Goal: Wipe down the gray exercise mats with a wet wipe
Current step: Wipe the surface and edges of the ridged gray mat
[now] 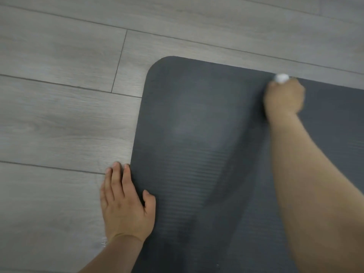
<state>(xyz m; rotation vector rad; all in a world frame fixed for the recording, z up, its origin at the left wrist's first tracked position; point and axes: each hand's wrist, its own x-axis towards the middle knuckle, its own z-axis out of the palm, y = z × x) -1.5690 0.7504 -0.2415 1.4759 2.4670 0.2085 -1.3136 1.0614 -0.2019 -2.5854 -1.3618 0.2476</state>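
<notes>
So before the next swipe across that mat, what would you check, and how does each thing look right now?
1. Wet wipe held in right hand: ok.
2. Left hand steadying the mat at its left edge: ok, fingers flat.
3. Mat lying flat on the floor: ok where visible.
4. Wipe touching the mat: cannot tell, blurred.
5. Wipe still wet: cannot tell.

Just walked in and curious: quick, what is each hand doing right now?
Left hand: open, flat across the gray mat edge and floor.
Right hand: closed around a white wet wipe, on the mat.
</notes>
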